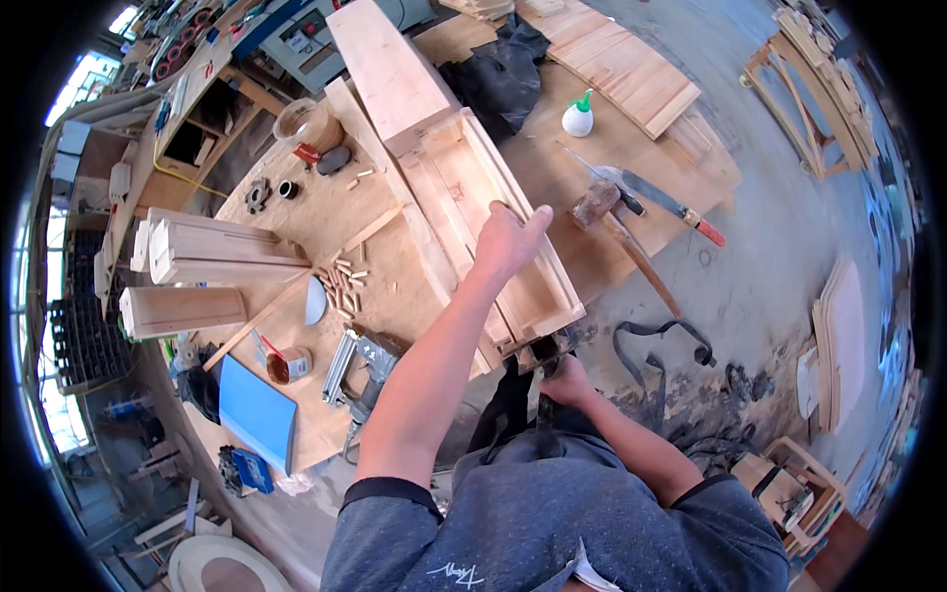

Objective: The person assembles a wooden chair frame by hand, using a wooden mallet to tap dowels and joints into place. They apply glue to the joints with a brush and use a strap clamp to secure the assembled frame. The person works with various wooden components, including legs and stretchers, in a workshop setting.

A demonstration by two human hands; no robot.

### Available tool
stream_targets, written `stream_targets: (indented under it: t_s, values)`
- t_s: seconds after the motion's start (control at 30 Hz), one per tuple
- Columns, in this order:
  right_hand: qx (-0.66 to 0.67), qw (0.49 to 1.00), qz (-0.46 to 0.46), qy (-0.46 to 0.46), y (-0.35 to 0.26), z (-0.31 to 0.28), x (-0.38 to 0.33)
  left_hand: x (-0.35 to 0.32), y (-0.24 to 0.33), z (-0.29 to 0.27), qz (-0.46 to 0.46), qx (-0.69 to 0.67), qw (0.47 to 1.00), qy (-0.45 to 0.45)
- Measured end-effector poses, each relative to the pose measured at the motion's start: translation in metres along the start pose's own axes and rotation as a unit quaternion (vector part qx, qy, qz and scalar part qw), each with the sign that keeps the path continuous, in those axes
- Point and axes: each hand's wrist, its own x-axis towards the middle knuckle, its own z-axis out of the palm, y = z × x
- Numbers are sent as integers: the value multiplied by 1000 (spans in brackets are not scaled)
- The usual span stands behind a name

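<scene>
Your left hand [513, 245] is clamped on one side of the wooden trough [452, 192] at the table's [543, 168] near edge; your right hand [566, 383] is by its near end, though I cannot tell its grip. One jar [290, 369] near the left edge holds brown stuff and a red stick [268, 345], while one mallet [596, 204] reaches past the right edge, above grey floor [735, 296].

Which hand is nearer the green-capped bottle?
Left. The left hand is on the open wooden box, short of the bottle and to its left; the right hand is farther back, at the box's near end.
</scene>
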Motion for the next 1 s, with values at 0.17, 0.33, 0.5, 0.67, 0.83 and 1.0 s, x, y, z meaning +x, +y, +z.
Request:
stream_targets:
  t_s: [0.17,0.33,0.5,0.67,0.83,1.0]
  values:
    - [197,973,15,-117,18,-9,6,-75,-33,-22,29,-62,997,-27]
    - [189,953,28,-234,0,-29,9,-188,-108,-40,-37,-183,981,59]
    - [335,894,78,-286,23,-18,15,-291,-163,-6,-209,-154,952,163]
    - [156,945,114,-264,-5,-25,6,-393,-235,85,-314,-151,890,293]
    - [-72,942,128,-303,-11,-39,10,-489,-294,196,-448,-261,744,421]
    - [-166,933,155,-280,-16,-43,17,-557,-340,283,-585,-290,636,412]
